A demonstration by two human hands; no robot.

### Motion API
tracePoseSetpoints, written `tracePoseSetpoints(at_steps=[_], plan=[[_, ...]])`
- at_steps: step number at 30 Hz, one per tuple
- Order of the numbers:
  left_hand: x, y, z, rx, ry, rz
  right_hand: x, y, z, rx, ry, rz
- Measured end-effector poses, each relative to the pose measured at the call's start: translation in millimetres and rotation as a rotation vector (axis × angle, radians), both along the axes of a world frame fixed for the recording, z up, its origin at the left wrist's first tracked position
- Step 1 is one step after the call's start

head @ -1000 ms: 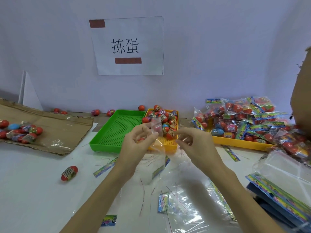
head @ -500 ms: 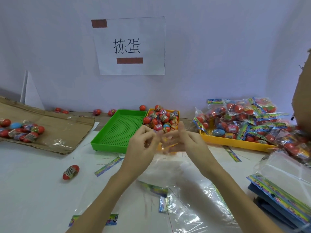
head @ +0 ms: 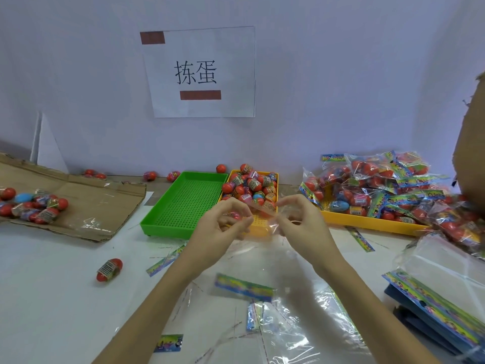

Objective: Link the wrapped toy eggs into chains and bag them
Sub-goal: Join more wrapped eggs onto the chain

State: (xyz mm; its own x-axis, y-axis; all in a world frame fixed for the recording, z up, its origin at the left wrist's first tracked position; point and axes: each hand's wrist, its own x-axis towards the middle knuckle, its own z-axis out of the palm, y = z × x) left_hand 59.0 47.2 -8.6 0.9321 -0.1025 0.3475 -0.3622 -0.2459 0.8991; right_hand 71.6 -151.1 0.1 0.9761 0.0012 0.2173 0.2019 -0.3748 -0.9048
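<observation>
A loose wrapped egg lies on the white tabletop. Above it, the left hand curls around a red egg while both hands' fingers pinch a clear bag; the right hand faces a yellow tray of filled bags.

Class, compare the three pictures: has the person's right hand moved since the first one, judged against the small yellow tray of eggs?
Yes. The right hand has risen towards the yellow tray, its fingertips now overlapping the tray's front edge.
</observation>
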Motion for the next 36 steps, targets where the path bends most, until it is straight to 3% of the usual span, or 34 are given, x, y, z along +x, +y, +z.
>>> tracePoseSetpoints(at_steps=[3, 6, 9, 12, 14, 18, 22, 29, 36], plan=[[1.0, 0.7, -1.4, -0.031, 0.005, 0.010, -2.7, 2.7, 0.7, -0.283, -0.372, -0.111], [2.6, 1.3, -2.5, -0.016, -0.042, 0.044, -5.1, 3.4, 5.6, -0.402, -0.659, 0.015], [1.4, 1.3, -3.2, -0.023, -0.105, 0.040, -10.3, 6.2, 6.2, -0.397, -0.584, 0.167], [0.2, 1.2, -5.0, 0.032, -0.174, 0.068, -10.8, 10.2, 1.6, -0.516, -0.465, 0.191], [0.1, -0.1, -4.5, 0.054, -0.191, 0.061, -8.5, 9.5, 1.0, -0.480, -0.399, 0.210], [2.2, 4.7, -2.9, -0.001, 0.065, -0.110, -7.8, 4.6, 2.3, -0.345, -0.353, 0.210], [0.6, 10.2, -5.7, 0.139, 0.112, -0.154, -7.2, 2.8, 8.6, -0.323, -0.436, 0.215], [-2.5, 3.8, -5.0, 0.199, 0.036, -0.153, -14.5, 7.8, 15.0, -0.551, -0.669, 0.326], [-1.3, 2.9, -6.7, 0.238, -0.024, -0.111, -16.1, 11.7, 13.6, -0.550, -0.648, 0.288]])
